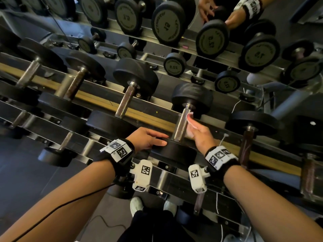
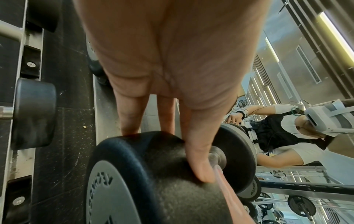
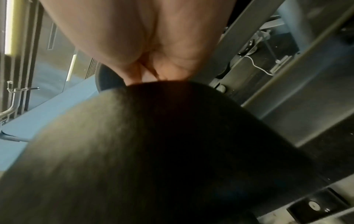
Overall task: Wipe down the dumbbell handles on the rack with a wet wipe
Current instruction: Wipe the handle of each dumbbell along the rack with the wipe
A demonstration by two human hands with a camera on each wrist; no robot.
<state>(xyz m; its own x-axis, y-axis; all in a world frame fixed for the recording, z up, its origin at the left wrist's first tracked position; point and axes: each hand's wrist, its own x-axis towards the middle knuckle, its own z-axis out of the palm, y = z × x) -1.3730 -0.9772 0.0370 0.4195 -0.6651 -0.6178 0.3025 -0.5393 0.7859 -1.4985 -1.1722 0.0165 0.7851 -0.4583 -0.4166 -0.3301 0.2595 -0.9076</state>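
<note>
On the rack's top tier a black dumbbell lies with its steel handle (image 1: 181,123) between a far head (image 1: 192,96) and a near head (image 1: 174,152). My right hand (image 1: 198,131) holds a pale wet wipe (image 1: 189,132) against the handle's right side. My left hand (image 1: 155,139) rests on the near head, fingers straight. In the left wrist view, the left hand (image 2: 172,98) lies flat on that rubber head (image 2: 149,174). The right wrist view has only the palm of my right hand (image 3: 149,45); the dark head (image 3: 153,151) hides the fingers and wipe.
More dumbbells flank this one: a steel-handled one (image 1: 125,100) to the left and a brown-handled one (image 1: 245,144) to the right. Smaller dumbbells (image 1: 57,154) sit on the lower tier. A mirror (image 1: 174,23) behind reflects the rack. My shoes (image 1: 136,205) stand below.
</note>
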